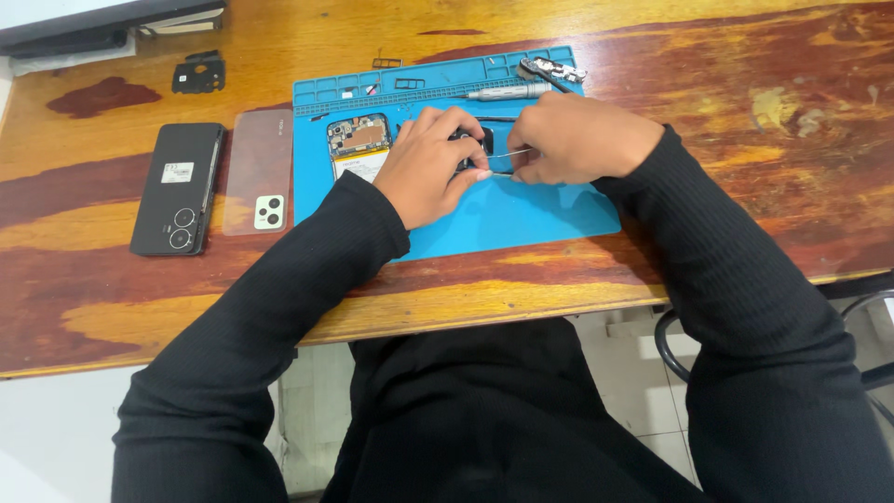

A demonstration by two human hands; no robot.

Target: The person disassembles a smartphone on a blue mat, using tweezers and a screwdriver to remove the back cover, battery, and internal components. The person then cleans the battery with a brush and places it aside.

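My left hand (430, 166) rests on the blue repair mat (521, 219) and pinches a small black part (473, 142) between its fingers. My right hand (579, 138) sits just to the right of it, holding thin metal tweezers (507, 160) whose tips reach toward the black part. An opened phone (358, 146) with its board and battery exposed lies on the mat, partly hidden under my left hand.
A black phone back cover (179, 188) and a clear case (258, 171) lie left of the mat on the wooden table (745, 121). A screwdriver (507, 91) and small parts sit in the mat's top trays. A black bracket (198, 73) lies far left.
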